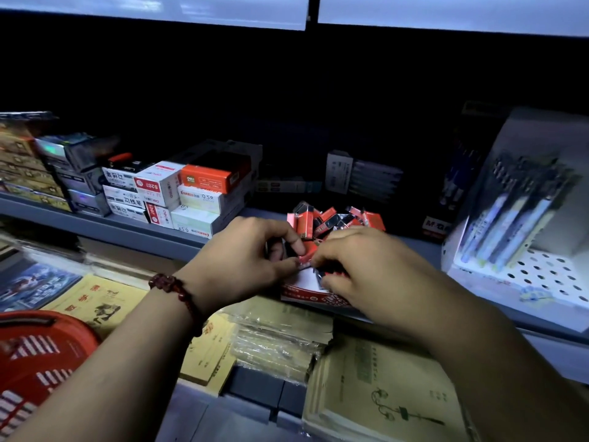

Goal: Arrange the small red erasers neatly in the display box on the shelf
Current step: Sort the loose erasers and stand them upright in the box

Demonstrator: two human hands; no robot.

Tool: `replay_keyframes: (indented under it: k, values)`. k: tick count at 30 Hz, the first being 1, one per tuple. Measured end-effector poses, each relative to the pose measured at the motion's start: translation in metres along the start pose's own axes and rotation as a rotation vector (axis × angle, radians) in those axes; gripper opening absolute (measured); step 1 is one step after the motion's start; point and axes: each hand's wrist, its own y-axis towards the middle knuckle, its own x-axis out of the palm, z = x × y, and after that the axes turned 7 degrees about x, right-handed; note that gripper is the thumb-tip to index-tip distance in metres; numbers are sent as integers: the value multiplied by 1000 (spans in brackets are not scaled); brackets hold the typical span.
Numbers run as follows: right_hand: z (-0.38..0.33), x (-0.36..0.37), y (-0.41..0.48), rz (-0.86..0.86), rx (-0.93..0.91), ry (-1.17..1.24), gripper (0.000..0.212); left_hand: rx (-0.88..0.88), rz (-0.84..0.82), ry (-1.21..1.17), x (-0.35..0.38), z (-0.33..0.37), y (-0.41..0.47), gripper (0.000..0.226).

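Note:
A red and white display box (306,293) sits at the front edge of the grey shelf (134,226). Several small red and black erasers (334,220) lie jumbled in a heap in its back part. Both hands are over the box's front part. My left hand (251,260) pinches a red eraser (307,255) between thumb and forefinger. My right hand (360,266) has its fingertips curled on dark erasers right beside it. The hands hide most of the box's inside.
Stacked stationery boxes (178,193) stand left of the display box. A white pen rack (522,237) stands to the right. Yellow notebooks (280,333) fill the lower shelf, and a red basket (38,355) is at the lower left. The shelf's back is dark.

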Motion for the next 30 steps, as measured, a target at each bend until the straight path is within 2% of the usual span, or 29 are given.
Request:
replay_keyframes:
  k: [7, 13, 19, 24, 30]
  values:
    - [-6, -2, 4, -54, 79, -41, 32, -34, -3, 22, 0, 3, 0, 22]
    - [-7, -8, 2, -110, 64, -44, 35, -107, -61, 55, 0, 7, 2, 38]
    - [-3, -7, 4, -122, 39, -45, 19, -163, -45, 243, 6, 13, 5, 45]
    - [1, -3, 9, -20, 41, 145, 14, -176, 6, 330, 9, 19, 6, 38]
    - [8, -4, 6, 103, 207, 391, 8, -140, 84, 437, 7, 23, 5, 35]
